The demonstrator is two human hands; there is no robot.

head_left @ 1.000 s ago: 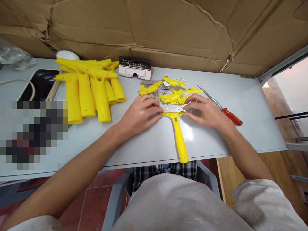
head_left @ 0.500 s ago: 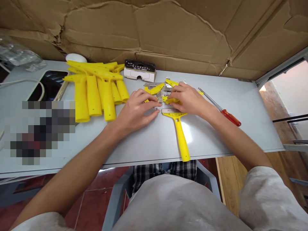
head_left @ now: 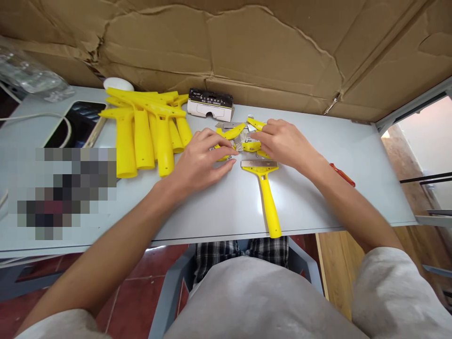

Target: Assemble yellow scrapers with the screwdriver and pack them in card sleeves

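Note:
A yellow scraper (head_left: 269, 202) lies on the table in front of me, its metal blade edge pointing away and its handle near the front edge. Just beyond it is a loose pile of small yellow clamp pieces (head_left: 251, 147), metal blades (head_left: 231, 125) and clear plastic bags (head_left: 240, 142). At the left of this pile rests my left hand (head_left: 206, 157), its thumb and forefinger apart beside tiny screws (head_left: 229, 157). Over the pile's right side, my right hand (head_left: 282, 141) has its fingers bent and apart, touching the pieces. Its palm side is hidden.
Several yellow scraper handles (head_left: 144, 141) are heaped at the left, beside a phone (head_left: 76, 122). Behind stand a black and white box (head_left: 210, 104) and a cardboard wall (head_left: 247, 52). My right forearm partly covers a red-handled screwdriver (head_left: 342, 174).
My right hand has shifted slightly right, uncovering more of a yellow clamp piece, and its forearm now hides the screwdriver's shaft. My left hand stays by the screws. The view has shifted a little.

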